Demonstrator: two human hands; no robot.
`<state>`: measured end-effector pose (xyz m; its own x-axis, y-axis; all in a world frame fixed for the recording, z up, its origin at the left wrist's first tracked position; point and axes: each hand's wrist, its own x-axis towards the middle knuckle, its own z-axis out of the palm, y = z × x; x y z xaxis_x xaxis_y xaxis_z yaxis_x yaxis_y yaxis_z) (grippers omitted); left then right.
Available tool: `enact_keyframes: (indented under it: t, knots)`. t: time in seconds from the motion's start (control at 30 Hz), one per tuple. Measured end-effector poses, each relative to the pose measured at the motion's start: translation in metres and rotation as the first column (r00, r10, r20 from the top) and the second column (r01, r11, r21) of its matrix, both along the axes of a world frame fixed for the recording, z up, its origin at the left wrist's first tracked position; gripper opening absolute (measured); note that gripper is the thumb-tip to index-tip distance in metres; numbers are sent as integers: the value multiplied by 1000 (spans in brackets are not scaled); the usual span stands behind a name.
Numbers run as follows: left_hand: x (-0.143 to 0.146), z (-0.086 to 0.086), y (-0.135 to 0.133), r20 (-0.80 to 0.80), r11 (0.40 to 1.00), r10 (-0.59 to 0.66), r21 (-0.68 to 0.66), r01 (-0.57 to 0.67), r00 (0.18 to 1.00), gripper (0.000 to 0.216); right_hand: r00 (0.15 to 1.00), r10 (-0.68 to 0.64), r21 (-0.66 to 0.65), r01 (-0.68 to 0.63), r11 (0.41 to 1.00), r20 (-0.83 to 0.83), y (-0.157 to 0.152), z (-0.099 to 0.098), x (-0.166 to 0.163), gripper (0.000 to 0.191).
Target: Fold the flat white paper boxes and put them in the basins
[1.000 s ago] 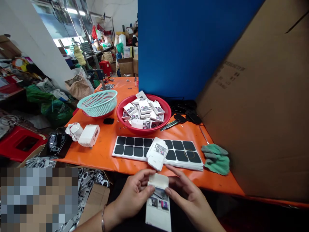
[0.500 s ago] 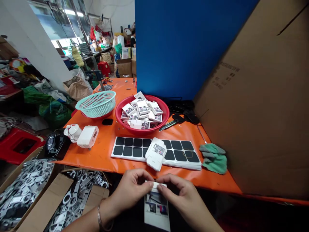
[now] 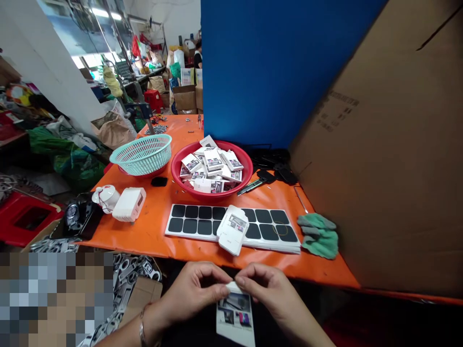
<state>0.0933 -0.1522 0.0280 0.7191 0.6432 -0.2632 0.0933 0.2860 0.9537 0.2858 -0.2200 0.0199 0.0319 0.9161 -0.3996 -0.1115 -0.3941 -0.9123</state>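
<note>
A small white printed box (image 3: 235, 315) stands upright below the table's front edge, its top end towards the hands. My left hand (image 3: 198, 288) pinches the upper left corner between thumb and fingers. On the upper right corner, my right hand (image 3: 262, 286) has its thumb and fingers closed in the same way. Just beyond the hands, a stack of flat unfolded boxes (image 3: 232, 232) lies across sheets of black rounded-square pads (image 3: 273, 232). Whether anything is inside the held box is hidden.
A red basin (image 3: 213, 194) heaped with printed boxes stands mid-table, beside a turquoise basket (image 3: 141, 156). Green gloves (image 3: 320, 238) and a utility knife (image 3: 251, 186) lie to the right. A large cardboard sheet (image 3: 390, 168) rises at right. Metal parts (image 3: 126, 274) fill cartons at lower left.
Both hands have shifted slightly at the box's top, and the thumbs have come nearer its upper edge. The view has moved a little; the things on the table stay put.
</note>
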Motion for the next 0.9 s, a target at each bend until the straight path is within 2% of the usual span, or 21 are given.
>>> enact_keyframes:
  t: [0.13,0.23,0.3,0.37,0.4,0.47,0.5,0.53,0.6,0.63,0.7,0.73,0.8,0.9]
  knots:
    - [-7,-7,-5,12,999,31,-26,-30,999,27,981,122,173,-148,974,151,-10,6,1,27]
    - [-12,-13,-4,-41,998,45,-35,-46,998,28,959,234,134,-256,957,163,-10,8,5,27]
    - [-14,-16,2,-55,993,108,-34,-110,993,31,960,252,103,-264,959,121,3,9,12,29]
    - [-14,-18,14,-36,967,254,-4,-254,966,37,980,169,143,-183,973,105,30,12,24,33]
    - [-13,-20,21,-20,940,339,26,-339,940,40,991,75,190,-95,977,111,46,13,31,38]
    - [-9,-24,36,10,876,468,126,-465,884,45,982,-156,314,116,942,105,80,13,45,50]
    - [-5,-27,43,15,852,489,204,-482,872,43,963,-239,374,178,910,123,95,11,50,57]
    - [0,-30,49,10,838,474,302,-454,881,39,935,-283,408,177,896,215,107,7,55,57]
    - [13,-40,58,-52,805,356,524,-278,933,32,827,-290,402,85,912,482,120,-8,57,47]
    - [20,-46,60,-120,766,278,627,-144,953,32,764,-261,367,34,930,590,120,-18,56,41]
    - [36,-61,61,-315,632,155,760,151,936,44,675,-191,293,-39,955,713,115,-39,47,33]
    - [43,-69,60,-404,566,127,779,269,906,51,654,-163,269,-63,961,739,110,-49,41,34]
    - [53,-83,58,-520,469,120,780,414,846,60,607,-119,226,-103,969,786,103,-64,30,38]
    - [57,-95,55,-568,408,125,777,479,813,61,572,-90,185,-109,977,815,105,-70,24,39]
